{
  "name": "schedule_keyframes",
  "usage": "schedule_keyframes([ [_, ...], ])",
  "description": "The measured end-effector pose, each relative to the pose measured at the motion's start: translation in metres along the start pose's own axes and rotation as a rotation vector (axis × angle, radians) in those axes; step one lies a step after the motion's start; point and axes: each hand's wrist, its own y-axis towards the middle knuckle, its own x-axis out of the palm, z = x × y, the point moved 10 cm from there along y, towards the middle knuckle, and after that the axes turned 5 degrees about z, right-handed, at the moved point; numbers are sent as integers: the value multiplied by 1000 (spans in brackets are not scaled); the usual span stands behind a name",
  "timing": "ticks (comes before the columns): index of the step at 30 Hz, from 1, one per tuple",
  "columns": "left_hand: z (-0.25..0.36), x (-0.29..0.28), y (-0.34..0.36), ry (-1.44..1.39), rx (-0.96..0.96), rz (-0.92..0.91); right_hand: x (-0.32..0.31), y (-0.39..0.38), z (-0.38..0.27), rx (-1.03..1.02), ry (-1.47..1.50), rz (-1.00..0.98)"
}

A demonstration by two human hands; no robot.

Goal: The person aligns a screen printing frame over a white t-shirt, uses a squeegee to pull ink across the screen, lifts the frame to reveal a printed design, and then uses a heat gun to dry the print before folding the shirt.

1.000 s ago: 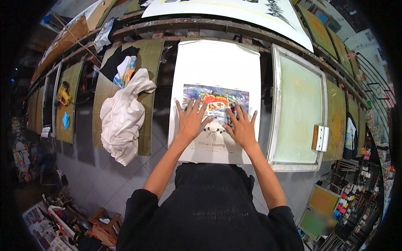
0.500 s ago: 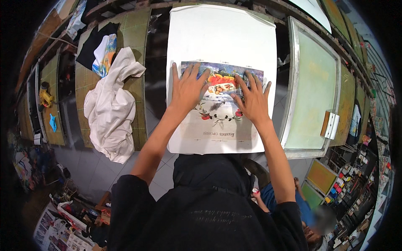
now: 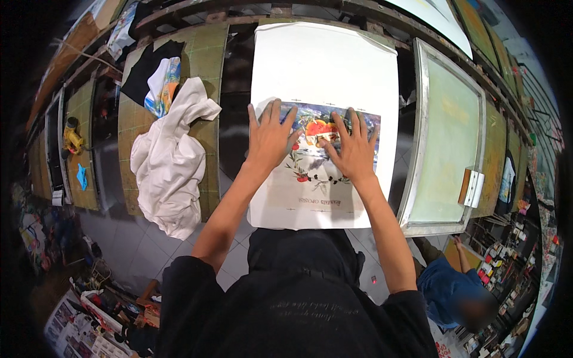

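A large white fabric-like sheet (image 3: 325,65) lies on a board in front of me. On its nearer half is a colourful rectangular print (image 3: 316,179), with an orange and red motif, a dark blue upper band and lettering that appears upside down. My left hand (image 3: 268,140) rests flat on the print's left edge, fingers spread toward the far side. Over the right part of the print, my right hand (image 3: 356,146) lies palm down, fingers apart, thumb pointing toward the middle. Neither hand grips anything. Both cover parts of the picture.
A crumpled off-white cloth (image 3: 170,173) lies on the board to the left, beside a black cloth (image 3: 149,74). At right stands a framed screen (image 3: 450,131) holding a squeegee-like tool (image 3: 471,188). A person in blue (image 3: 447,286) is at lower right. Farther left sits a yellow tool (image 3: 73,137).
My right hand has shifted slightly left relative to the print; both hands stay flat on it. The view has shifted a little. The person in blue has moved to the right.
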Motion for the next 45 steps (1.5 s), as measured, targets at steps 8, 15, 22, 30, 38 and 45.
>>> schedule_keyframes([
  [8, 7, -4, -8, -29, 4, -2, -5, -4, 7, 47, 109, -10],
  [15, 28, 6, -29, -98, -7, -22, -11, -29, 40, -14, 169, 96],
  [22, 47, -15, -38, -38, -18, 13, -30, -41, 32, -94, 189, 162],
  [30, 91, -14, -95, -122, -103, -10, -41, -93, 17, -162, 286, 152],
  [38, 119, -29, -112, -29, -157, 45, -27, -119, 21, -157, 251, 54],
  [45, 114, -9, -141, -52, -236, 3, -21, -155, 17, -177, 224, 89],
])
